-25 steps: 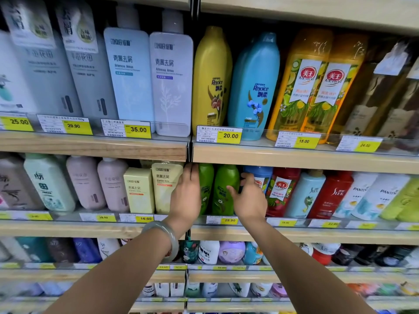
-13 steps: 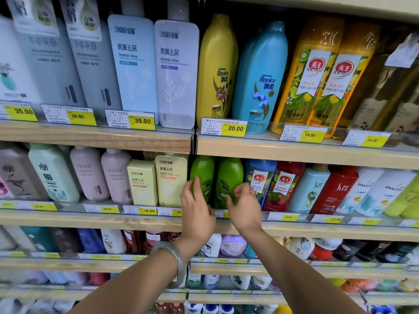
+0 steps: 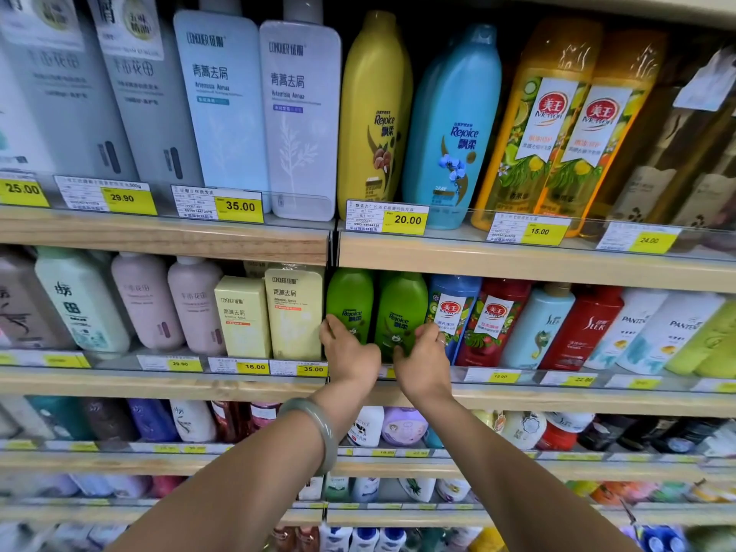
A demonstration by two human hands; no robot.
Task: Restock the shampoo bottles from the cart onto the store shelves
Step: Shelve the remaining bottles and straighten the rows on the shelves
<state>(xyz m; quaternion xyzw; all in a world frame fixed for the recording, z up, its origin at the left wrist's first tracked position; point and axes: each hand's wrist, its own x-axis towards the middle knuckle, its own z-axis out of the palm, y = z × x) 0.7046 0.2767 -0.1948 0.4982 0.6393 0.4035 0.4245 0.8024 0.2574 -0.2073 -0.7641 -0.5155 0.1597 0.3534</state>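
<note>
On the second shelf (image 3: 159, 386), at about nine o'clock from the hands, stand two pale yellow boxes (image 3: 271, 316) side by side, upright behind the price tags. Just to their right the left hand (image 3: 350, 354), with a grey-green bangle (image 3: 318, 432) on its wrist, reaches in with fingers curled against the foot of the left green shampoo bottle (image 3: 350, 300); whether it truly grips the bottle or only touches it cannot be told. That bottle stands upright, touching its twin, the right green shampoo bottle (image 3: 402, 308), at three o'clock. The right hand (image 3: 424, 360), a ring on one finger, has its fingers bent around the lower front of this second bottle, apparently grasping it. At three o'clock from that hand stand a blue bottle (image 3: 454, 308) and a red bottle (image 3: 498, 320). At twelve o'clock, on the shelf above, a tall yellow bottle (image 3: 374, 113) stands upright.
</note>
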